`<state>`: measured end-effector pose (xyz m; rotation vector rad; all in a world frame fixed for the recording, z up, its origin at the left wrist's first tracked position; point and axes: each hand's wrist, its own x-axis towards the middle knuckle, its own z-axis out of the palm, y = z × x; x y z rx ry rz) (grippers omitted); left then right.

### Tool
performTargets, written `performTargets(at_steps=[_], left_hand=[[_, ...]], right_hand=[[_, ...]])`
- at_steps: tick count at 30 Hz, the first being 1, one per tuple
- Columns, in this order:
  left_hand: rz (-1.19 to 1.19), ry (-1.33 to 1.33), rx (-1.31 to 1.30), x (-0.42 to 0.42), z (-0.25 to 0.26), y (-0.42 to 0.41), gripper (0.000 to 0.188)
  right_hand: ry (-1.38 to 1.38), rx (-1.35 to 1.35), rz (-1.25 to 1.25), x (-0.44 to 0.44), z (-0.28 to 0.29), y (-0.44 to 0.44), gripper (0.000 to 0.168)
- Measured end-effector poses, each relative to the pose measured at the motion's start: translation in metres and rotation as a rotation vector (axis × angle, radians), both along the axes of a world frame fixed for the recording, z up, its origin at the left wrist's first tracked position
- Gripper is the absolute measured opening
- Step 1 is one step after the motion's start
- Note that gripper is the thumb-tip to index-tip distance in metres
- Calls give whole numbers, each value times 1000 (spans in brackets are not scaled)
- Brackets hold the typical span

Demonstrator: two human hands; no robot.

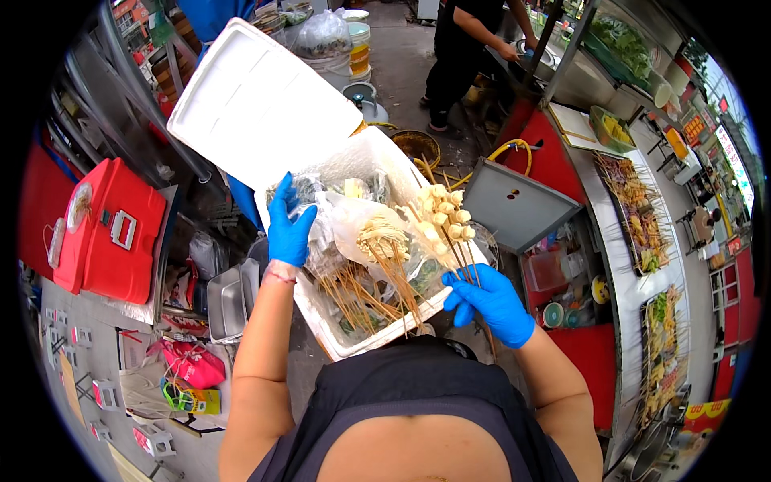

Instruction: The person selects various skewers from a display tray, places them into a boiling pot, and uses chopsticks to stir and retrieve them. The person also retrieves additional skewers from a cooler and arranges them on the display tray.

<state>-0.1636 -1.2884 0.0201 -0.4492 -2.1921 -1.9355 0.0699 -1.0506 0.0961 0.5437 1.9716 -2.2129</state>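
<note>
My right hand (497, 301), in a blue glove, grips the wooden sticks of several food skewers (446, 214) topped with pale, rounded pieces. These skewers stand over the right side of a white foam box (376, 346). My left hand (289, 226), also gloved in blue, has its fingers apart at the box's left rim and holds nothing. Inside the box, a clear plastic bag (346, 223) surrounds a bundle of enoki mushroom skewers (382, 238). More bamboo skewer sticks (355, 292) point towards me, with wrapped food beneath them partly hidden. The white foam lid (265, 102) leans up behind the box.
A red cooler box (114, 232) stands at left, near metal trays (232, 301). To the right, an open grey cabinet door (518, 202) juts out below a steel counter (608, 241) bearing trays of skewers (638, 211). A person (464, 54) works ahead, near a bucket (415, 150).
</note>
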Motion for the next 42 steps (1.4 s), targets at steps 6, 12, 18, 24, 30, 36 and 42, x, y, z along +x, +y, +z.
performTargets(at_steps=[6, 12, 18, 24, 30, 36, 42], left_hand=[[-455, 35, -88, 91, 29, 18, 54], [-880, -664, 358, 131, 39, 64, 43], [-749, -634, 574, 143, 40, 74, 50], [-817, -667, 534, 176, 22, 72, 45], [-307, -577, 693, 203, 26, 25, 41], [-159, -417, 761, 225, 61, -24, 42], [-76, -365, 673, 206, 64, -47, 42]], right_hand=[[142, -85, -75, -16, -14, -27, 27], [287, -148, -15, -21, -31, -51, 26], [201, -102, 90, -4, -29, -46, 25], [190, -18, 370, 12, -31, -35, 20], [260, 69, 336, -5, -68, 22, 31], [231, 640, 355, -68, -91, 5, 32], [159, 1002, 498, -137, -152, -13, 29]])
